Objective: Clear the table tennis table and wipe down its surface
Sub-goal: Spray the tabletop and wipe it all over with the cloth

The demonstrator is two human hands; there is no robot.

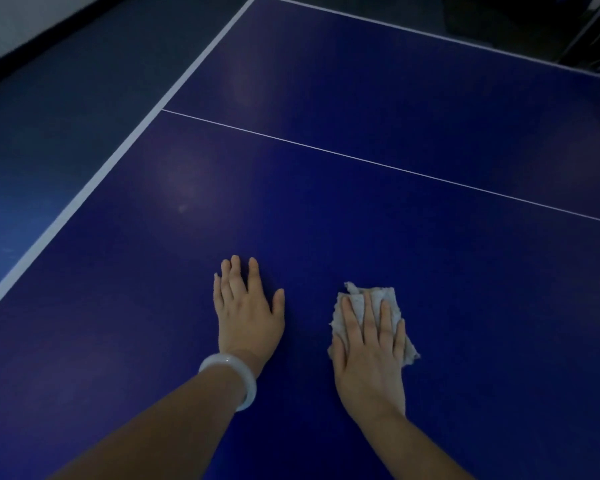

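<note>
Head view looks down on the blue table [326,209]. Near its near edge, the right hand [369,355] lies flat on a pale rag [368,299], fingers straight and pressing it to the surface. Just left of it, the left hand [246,313] rests palm down on bare table, fingers spread, holding nothing; a white bangle [236,372] circles its wrist. A thin white line [378,162] crosses farther off. Something dark, perhaps the net post [589,46], sits far right.

Crumpled grey cloth [368,306] lies flat on blue table [326,209].
</note>
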